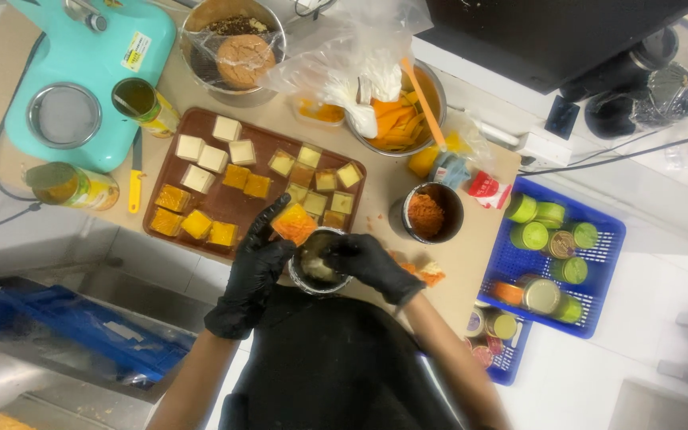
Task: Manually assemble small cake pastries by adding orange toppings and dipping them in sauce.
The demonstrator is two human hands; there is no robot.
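Both my hands wear black gloves. My left hand (258, 259) holds an orange-coated square piece (294, 223) just above the rim of a small metal bowl (316, 275) of pale yellowish mixture at the counter's near edge. My right hand (368, 261) rests on that bowl with its fingers dipped inside; what they hold is hidden. Beyond the bowl lies a brown tray (224, 203) with several square pieces, some white, some pale with yellow tops, some orange-coated.
A dark cup of orange crumbs (426, 213) stands right of the tray. Two open cans (143, 102) (69, 185) and a turquoise appliance (81, 72) sit at left. Metal bowls (232, 48) and a plastic bag (352, 56) are behind. A blue basket (603, 263) of jars is at right.
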